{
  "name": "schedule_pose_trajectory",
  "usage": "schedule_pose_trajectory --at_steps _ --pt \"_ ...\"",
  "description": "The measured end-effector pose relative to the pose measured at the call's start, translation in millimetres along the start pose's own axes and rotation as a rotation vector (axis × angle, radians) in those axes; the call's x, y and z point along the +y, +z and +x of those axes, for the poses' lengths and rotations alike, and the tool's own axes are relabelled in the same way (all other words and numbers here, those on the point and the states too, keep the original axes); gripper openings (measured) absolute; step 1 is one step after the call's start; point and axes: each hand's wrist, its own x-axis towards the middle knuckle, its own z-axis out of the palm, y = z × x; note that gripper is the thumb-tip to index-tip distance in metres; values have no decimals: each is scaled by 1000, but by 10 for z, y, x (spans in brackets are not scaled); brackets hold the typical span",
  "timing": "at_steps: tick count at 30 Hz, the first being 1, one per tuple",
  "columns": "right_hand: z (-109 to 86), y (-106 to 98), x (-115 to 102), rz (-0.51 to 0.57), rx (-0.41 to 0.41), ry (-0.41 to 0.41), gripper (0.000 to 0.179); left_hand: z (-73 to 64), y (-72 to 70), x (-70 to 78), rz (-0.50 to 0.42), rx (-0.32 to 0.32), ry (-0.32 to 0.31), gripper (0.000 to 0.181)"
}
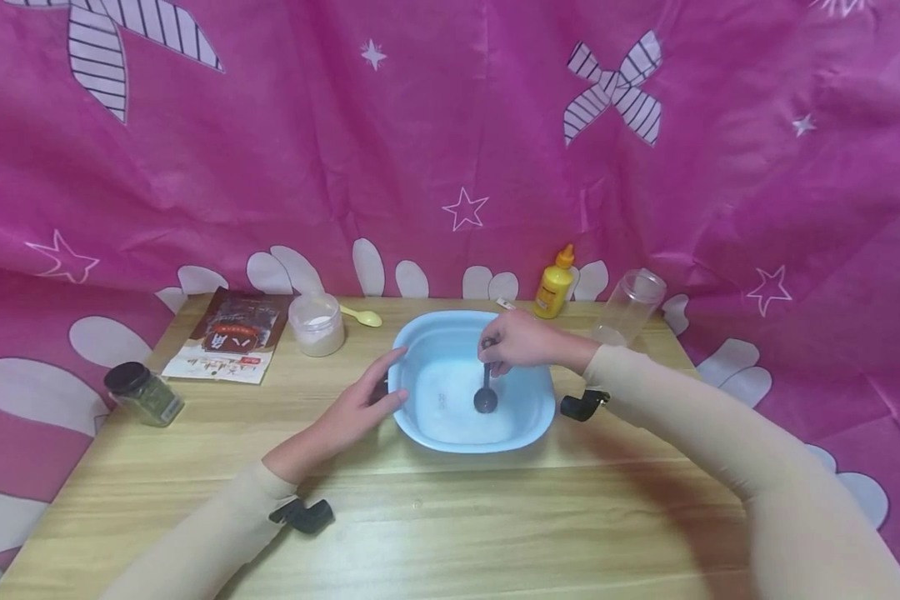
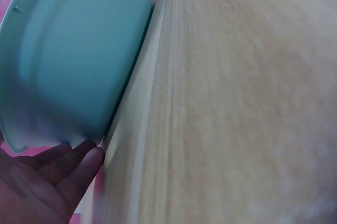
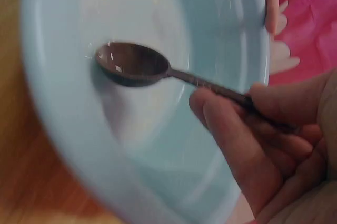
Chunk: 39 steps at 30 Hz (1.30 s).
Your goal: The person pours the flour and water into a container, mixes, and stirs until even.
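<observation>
A light blue plastic basin stands on the wooden table, with clear liquid over its pale bottom. My right hand pinches the handle of a small dark measuring spoon between thumb and fingers. The spoon's bowl is over the inside of the basin, with glints on clear liquid in it. My left hand rests against the basin's left side, thumb and forefinger spread at the rim. In the left wrist view its other fingers lie rather straight along the outer wall.
At the left are a brown-and-white packet, a dark-lidded spice jar, a tub of white powder and a yellow spoon. Behind the basin stands a yellow squeeze bottle. A clear container is at the right; a pink curtain hangs behind.
</observation>
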Motion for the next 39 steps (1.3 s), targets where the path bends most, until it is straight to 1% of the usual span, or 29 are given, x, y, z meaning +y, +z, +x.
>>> schedule_pose_trajectory --at_steps 3,6,8,10,12,14,16,18,20,22,24,25,26,28,31,33,35,36,37,39 --pt "44 -58 59 -61 99 38 19 -9 8 -11 -3 0 -5 71" --pt "101 -74 78 -117 197 48 17 -16 16 -21 -1 3 -3 71" --pt "135 -60 53 -126 231 50 17 -16 20 -18 -1 4 -2 71" --pt "163 -24 3 -112 235 24 18 -14 19 -17 -1 2 -3 71" --pt "189 33 -56 -97 217 -12 19 -9 15 -8 0 -2 -5 71" --pt "199 101 -117 -47 181 -51 20 -3 7 -3 4 -4 -7 71" --pt "193 165 -147 -4 130 -89 17 2 2 6 7 -5 -8 72" --pt "159 208 -169 52 58 -111 14 4 -1 17 9 -4 -10 72" --pt "113 220 -174 100 -24 -113 12 7 -1 24 11 -3 -8 72" --pt "71 197 -160 118 -92 -98 14 9 -1 31 9 0 -6 71" --pt "40 145 -127 115 -127 -68 15 10 0 33 10 4 -6 71" --pt "33 110 -106 103 -125 -47 17 11 0 34 10 4 -6 71" --pt "30 73 -79 81 -110 -29 18 10 0 34 10 5 -7 71" --pt "31 0 -34 12 -47 1 18 11 1 32 12 6 -7 71" --pt "61 -75 10 -101 100 42 16 11 1 21 14 5 -5 71" --pt "90 -83 12 -140 185 51 16 11 2 13 15 6 -4 71" --pt "131 -53 10 -130 237 41 16 10 4 11 10 5 -2 71" --pt "148 -26 0 -109 248 23 16 9 5 12 9 5 -2 71" --pt "168 8 -6 -78 244 1 17 8 6 11 8 5 -1 71" --pt "191 85 -31 1 202 -50 16 7 8 16 6 5 -1 71"
